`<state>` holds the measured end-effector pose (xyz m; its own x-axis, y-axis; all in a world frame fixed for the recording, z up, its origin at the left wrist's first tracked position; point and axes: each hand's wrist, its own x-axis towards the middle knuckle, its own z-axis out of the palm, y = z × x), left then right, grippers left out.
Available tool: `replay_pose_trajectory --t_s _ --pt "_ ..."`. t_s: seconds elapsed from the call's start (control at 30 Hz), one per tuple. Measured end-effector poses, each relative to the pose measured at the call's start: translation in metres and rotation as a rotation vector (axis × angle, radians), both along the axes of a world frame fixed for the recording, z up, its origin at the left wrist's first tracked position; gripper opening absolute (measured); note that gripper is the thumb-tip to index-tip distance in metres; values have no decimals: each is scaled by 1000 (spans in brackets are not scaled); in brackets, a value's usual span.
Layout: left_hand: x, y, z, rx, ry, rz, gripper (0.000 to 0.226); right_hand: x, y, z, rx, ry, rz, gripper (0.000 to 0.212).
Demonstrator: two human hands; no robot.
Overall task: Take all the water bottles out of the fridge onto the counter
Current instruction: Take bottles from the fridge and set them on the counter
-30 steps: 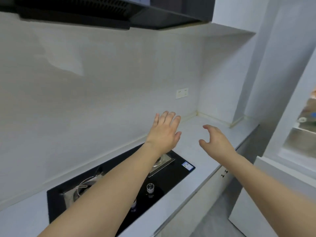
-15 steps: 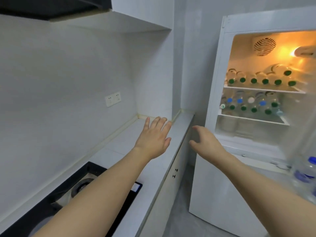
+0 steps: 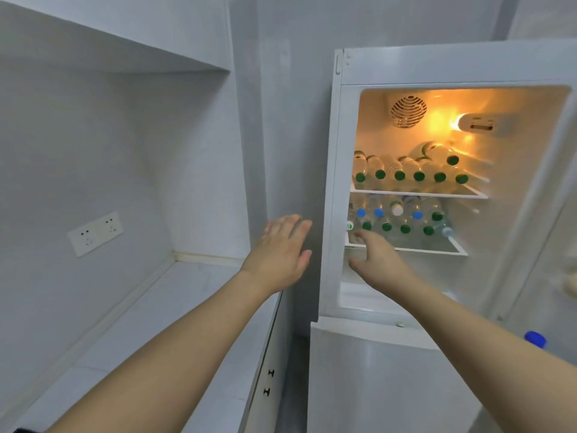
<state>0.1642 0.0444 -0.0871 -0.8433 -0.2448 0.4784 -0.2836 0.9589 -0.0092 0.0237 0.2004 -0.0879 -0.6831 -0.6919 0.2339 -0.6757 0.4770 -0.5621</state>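
I am holding my left grip (image 3: 282,250) flat and released over the surface (image 3: 175,310); my right grip (image 3: 373,256), fingers loose and empty, is reaching the fridge (image 3: 340,182), water bottles (image 3: 406,170) lying at two o'clock.

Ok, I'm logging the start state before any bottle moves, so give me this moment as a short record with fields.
fridge: door open, light on
upper shelf: bottles lying down, green caps facing out
lower shelf: bottles stacked, blue, white and green caps
counter: no bottles visible on it
left hand: open, above the counter edge, holds nothing
right hand: open, at the lower shelf's front edge, no grip on a bottle
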Motion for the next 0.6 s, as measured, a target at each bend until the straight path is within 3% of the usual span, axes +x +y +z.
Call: replay_pose_trajectory --t_s 0.3,0.6 --pt "-166 13 26 -26 56 -279 51 -136 22 25 -59 22 -208 58" --pt "-336 10 59 -101 57 -331 53 -286 14 47 -249 -39 -348 46"
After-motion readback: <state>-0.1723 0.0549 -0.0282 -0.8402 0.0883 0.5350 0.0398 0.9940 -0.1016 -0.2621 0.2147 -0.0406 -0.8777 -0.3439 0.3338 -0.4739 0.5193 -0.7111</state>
